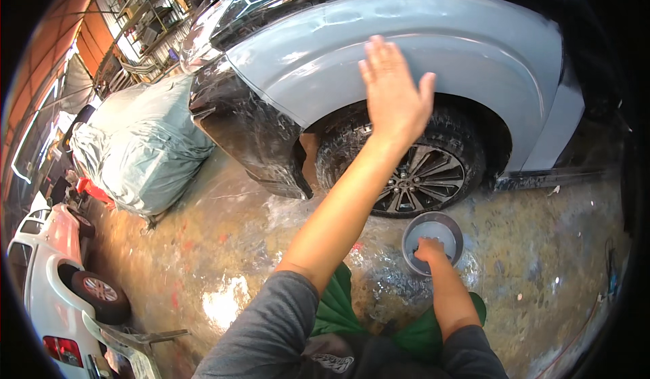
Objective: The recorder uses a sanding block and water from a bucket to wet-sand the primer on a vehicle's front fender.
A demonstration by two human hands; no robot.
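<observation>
My left hand (396, 94) lies flat against the light grey fender (467, 57) of a car, just above the wheel arch, fingers stretched and thumb apart. Nothing shows under the palm. Low down on the right, my right hand (430, 249) reaches into a round grey basin (458, 237) of cloudy water. Its fingers are curled, and a small dark patch shows beside them; what they hold, if anything, I cannot make out. Behind my left forearm is the car's wheel (430, 176), with a black tyre and a dark spoked rim.
The black front bumper (247, 128) looks scuffed and wet. A grey sheet (145, 142) covers a bulky shape to the left. Farther left stands a white vehicle (57, 298). Shelving (145, 16) rises at the back left. Wet, stained concrete floor (203, 250) surrounds my legs.
</observation>
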